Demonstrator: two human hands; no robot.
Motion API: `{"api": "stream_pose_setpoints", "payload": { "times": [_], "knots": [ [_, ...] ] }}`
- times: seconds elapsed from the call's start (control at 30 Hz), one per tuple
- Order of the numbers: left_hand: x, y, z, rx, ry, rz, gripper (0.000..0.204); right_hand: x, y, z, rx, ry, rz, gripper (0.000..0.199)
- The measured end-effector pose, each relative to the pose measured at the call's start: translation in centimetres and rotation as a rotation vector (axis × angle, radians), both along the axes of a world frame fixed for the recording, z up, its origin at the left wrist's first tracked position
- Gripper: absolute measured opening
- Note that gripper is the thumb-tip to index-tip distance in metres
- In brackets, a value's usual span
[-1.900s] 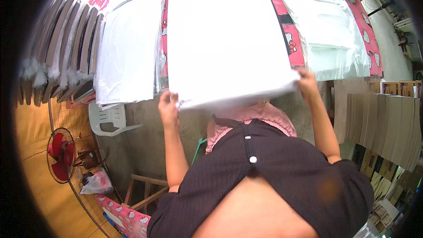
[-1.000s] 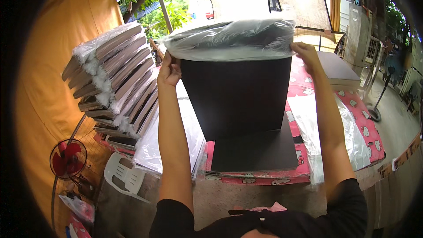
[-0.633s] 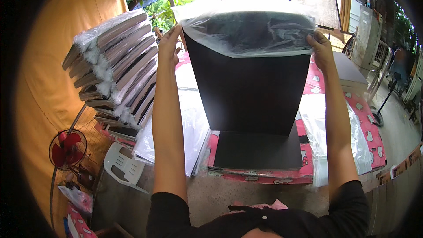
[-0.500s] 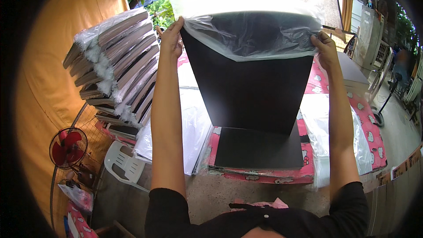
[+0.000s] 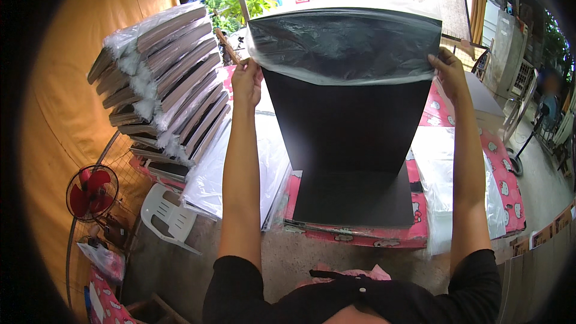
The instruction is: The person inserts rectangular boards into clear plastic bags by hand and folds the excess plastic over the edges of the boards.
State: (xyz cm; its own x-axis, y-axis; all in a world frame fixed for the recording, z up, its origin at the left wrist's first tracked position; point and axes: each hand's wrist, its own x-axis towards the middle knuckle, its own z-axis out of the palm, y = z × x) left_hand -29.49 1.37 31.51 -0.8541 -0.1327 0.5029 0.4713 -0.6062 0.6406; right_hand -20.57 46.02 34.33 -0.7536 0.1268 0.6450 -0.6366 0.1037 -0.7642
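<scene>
A large black board [image 5: 348, 126] stands upright before me, its lower end on a stack of black boards [image 5: 354, 201]. A clear plastic bag [image 5: 342, 48] covers its upper part, the bag's open edge curving across the board's face. At the left side my left hand [image 5: 246, 82] is closed on the bag's edge. My right hand [image 5: 450, 72] pinches the same edge at the right side. Both arms reach out, about level with each other.
Plastic-wrapped boards [image 5: 168, 78] form a tall leaning pile at left. Clear plastic bags lie on the pink table cover [image 5: 507, 177], both left [image 5: 240, 174] and right [image 5: 459, 186] of the black stack. A white plastic chair [image 5: 168, 216] and a red fan [image 5: 92, 192] stand left.
The bag has come lower over the board, whose top edge now shows through it. My left hand has moved down and slightly right; my right hand has shifted slightly down and right.
</scene>
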Motion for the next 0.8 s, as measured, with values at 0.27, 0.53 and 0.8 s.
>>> {"api": "stream_pose_setpoints", "payload": {
  "times": [0.27,0.53,0.8],
  "knots": [
    [3.3,0.8,5.8,-0.079,0.037,-0.104,0.036,1.6,-0.7,0.2,0.057,-0.195,-0.090,0.035],
    [4.5,2.4,6.4,-0.207,0.336,0.431,0.058,-1.1,-0.4,-1.5,-0.148,-0.076,-0.116,0.031],
    [4.6,-0.9,-4.4,-0.460,-0.080,0.251,0.072,1.4,-1.8,-9.5,-0.224,-0.195,0.020,0.035]
  ]
}}
